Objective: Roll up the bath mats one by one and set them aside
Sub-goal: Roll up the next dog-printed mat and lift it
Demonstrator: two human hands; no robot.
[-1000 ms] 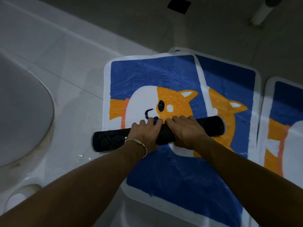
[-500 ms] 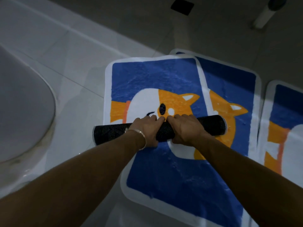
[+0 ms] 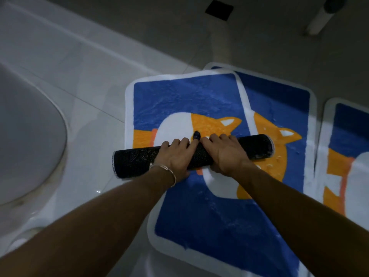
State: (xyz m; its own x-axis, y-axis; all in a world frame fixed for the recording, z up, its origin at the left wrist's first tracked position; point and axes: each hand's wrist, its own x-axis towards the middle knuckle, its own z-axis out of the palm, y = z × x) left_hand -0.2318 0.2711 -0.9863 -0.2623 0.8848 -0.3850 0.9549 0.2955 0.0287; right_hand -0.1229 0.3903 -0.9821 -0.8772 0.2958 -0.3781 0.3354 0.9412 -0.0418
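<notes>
A bath mat is partly rolled into a dark, dotted-backed roll lying crosswise. My left hand, with a thin bracelet at the wrist, and my right hand sit side by side on the roll's middle, fingers curled over its top. Beyond the roll lies its flat part, blue with an orange and white dog. Another blue mat shows nearer to me, under my arms. A further mat peeks out on the right, and one more lies at the right edge.
A white rounded bathroom fixture fills the left side. Glossy white floor tiles lie between it and the mats. A dark square floor drain and a white post are at the far top.
The roll has moved a little farther away across the dog's face, covering more of it. Both hands stayed on the roll's middle.
</notes>
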